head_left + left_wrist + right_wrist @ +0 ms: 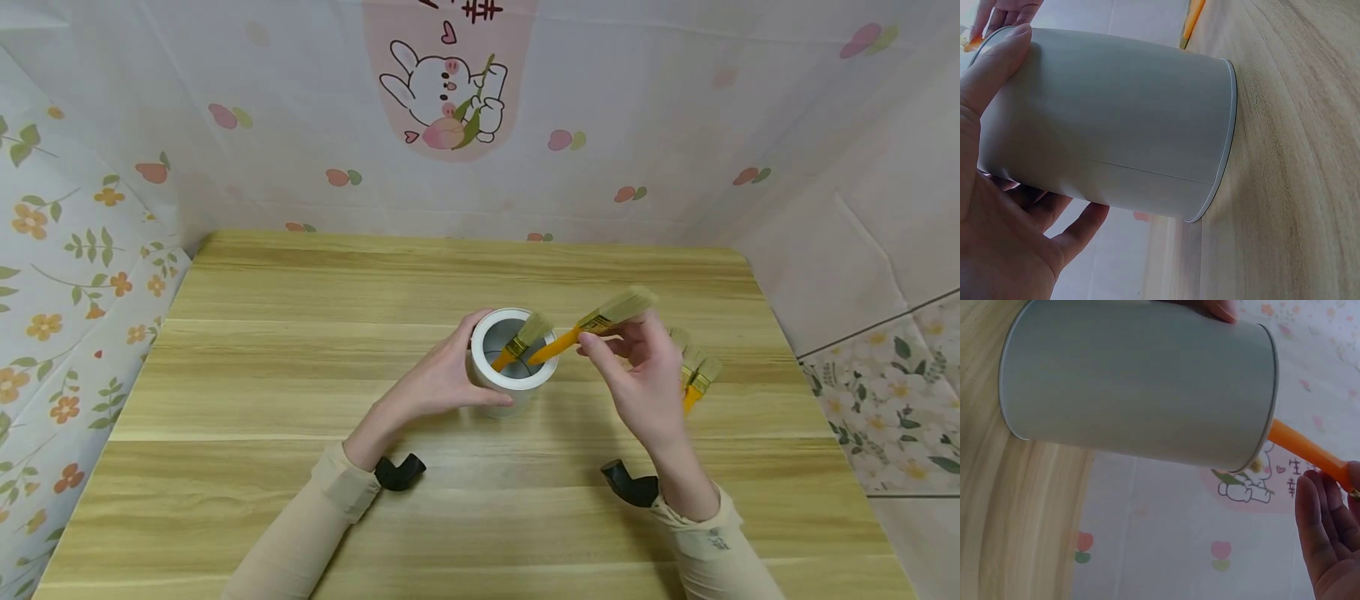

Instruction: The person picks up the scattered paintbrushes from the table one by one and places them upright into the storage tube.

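Observation:
A white cylindrical canister (504, 385) stands upright on the table, its top uncovered. My left hand (448, 373) grips it around the side, thumb along the front near the rim, as the left wrist view also shows. One paintbrush (522, 340) leans inside, bristles up over the rim. My right hand (647, 367) pinches a second paintbrush (600, 318) near its metal band, bristles pointing up to the right. The orange handle (1307, 450) of that brush slants down over the canister's rim, its end inside the mouth.
Several more paintbrushes (697, 375) lie on the wooden table (300, 350) to the right, partly hidden behind my right hand. Black curved pieces (630, 483) stick out at both wrists. A patterned cloth (465, 192) hangs behind the table's back edge.

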A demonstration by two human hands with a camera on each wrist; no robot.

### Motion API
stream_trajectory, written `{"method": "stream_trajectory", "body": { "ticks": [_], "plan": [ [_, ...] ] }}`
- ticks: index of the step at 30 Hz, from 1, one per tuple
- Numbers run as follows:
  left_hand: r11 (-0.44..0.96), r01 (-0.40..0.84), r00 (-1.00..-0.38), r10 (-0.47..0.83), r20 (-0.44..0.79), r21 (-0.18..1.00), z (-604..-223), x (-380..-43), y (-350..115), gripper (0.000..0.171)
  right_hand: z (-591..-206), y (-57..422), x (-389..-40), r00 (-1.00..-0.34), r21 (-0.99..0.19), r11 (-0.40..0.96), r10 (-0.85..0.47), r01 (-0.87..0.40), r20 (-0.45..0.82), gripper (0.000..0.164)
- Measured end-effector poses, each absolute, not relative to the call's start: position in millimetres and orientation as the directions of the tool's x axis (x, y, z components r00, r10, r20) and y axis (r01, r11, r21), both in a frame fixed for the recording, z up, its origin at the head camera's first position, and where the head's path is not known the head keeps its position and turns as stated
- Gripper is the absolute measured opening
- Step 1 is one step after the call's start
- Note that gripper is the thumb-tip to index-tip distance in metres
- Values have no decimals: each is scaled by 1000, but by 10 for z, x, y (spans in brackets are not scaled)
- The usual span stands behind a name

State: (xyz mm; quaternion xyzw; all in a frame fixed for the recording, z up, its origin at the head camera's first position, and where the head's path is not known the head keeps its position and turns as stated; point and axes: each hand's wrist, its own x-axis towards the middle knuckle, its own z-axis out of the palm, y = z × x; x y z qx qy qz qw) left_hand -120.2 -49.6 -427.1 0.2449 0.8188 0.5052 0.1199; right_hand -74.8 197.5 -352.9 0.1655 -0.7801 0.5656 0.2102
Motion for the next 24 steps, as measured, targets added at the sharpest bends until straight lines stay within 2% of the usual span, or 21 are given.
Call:
{"method": "stream_trajectory", "body": {
  "ticks": [4,9,24],
  "plan": [
    [370,281,-849,526,50,886,-4272,-1201,-498,114,-3575,1954,-754,-856,-741,466,-75,-484,511,32],
    [368,286,-846,531,53,885,-4273,-1207,-505,115,-3638,1929,-762,-873,-695,559,-118,-453,474,31],
    [354,294,-842,535,66,888,-4282,-1209,-505,114,-3752,1910,-822,-877,-650,609,-181,-455,444,25]
  ]
}}
